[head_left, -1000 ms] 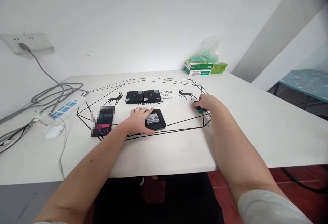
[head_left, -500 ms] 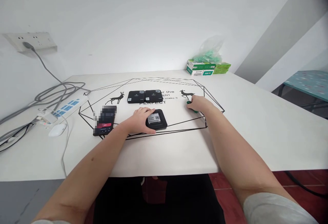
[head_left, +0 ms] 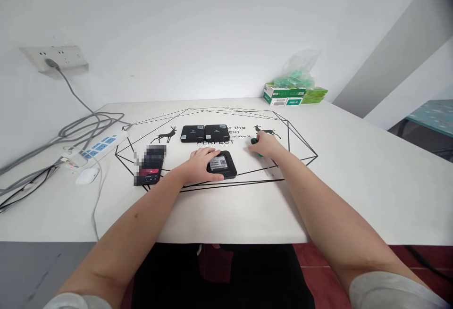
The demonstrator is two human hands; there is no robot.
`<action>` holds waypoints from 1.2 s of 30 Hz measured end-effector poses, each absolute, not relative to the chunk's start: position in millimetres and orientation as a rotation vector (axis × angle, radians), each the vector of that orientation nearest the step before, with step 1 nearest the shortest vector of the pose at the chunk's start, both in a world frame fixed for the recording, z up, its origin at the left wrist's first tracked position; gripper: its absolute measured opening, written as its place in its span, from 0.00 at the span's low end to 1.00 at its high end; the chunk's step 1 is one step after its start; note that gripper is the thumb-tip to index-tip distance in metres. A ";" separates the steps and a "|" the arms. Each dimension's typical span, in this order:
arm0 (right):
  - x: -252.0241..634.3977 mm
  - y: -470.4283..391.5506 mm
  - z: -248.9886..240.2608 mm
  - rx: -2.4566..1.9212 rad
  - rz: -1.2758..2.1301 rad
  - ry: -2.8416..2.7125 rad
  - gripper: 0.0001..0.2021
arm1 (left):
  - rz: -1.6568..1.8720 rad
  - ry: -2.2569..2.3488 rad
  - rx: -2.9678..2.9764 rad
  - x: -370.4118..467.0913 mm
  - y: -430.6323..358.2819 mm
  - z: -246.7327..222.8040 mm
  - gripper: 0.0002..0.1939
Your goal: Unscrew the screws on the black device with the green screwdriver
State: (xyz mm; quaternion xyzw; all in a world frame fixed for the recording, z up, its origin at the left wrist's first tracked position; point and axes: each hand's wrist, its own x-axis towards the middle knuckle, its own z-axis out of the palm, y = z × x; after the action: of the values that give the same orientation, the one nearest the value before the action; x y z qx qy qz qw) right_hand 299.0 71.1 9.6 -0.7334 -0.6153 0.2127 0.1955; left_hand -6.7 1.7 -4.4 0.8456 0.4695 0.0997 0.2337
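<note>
A smooth white desk [head_left: 247, 214] carries a flat black square device [head_left: 229, 162] with rounded corners, its recessed face bearing a white printed label [head_left: 217, 163]. The left hand's [head_left: 200, 166] grip is clamped on the device, fingers and thumb at opposite edges. Farther right, the right hand's [head_left: 267, 147] grip is closed on a small green object [head_left: 254, 141], mostly hidden.

On the counter [head_left: 226, 219] before us, a phone [head_left: 151, 165] lies left of the near case [head_left: 222, 163]; two cases [head_left: 193, 134] sit behind, boxes [head_left: 286, 93] far right.
</note>
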 end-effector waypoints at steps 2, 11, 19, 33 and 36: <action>279.9 60.1 15.0 -1.914 0.718 -1.648 0.15 | 0.403 1.263 2.346 -4.1 2.1 -6.4 0.42; 185.3 10.2 13.7 -0.907 1.550 -0.836 0.12 | 1.116 1.156 1.389 42.4 0.4 -9.7 0.19; 183.9 5.1 16.6 -0.840 1.681 -0.771 0.08 | 1.072 1.166 1.092 39.5 -4.4 12.9 0.18; 232.9 37.5 16.3 -1.485 1.168 -1.233 0.11 | 0.552 2.063 1.663 -33.8 18.7 15.5 0.07; 246.4 51.0 7.9 -1.669 1.008 -1.334 0.10 | 0.432 2.226 1.759 -30.1 22.1 5.4 0.11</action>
State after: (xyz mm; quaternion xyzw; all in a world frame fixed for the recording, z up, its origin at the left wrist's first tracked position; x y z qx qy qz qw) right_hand 246.4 51.0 7.9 -0.6535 -0.5224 0.3948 0.3798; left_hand -30.1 22.1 5.4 0.6073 0.7685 0.1492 0.1353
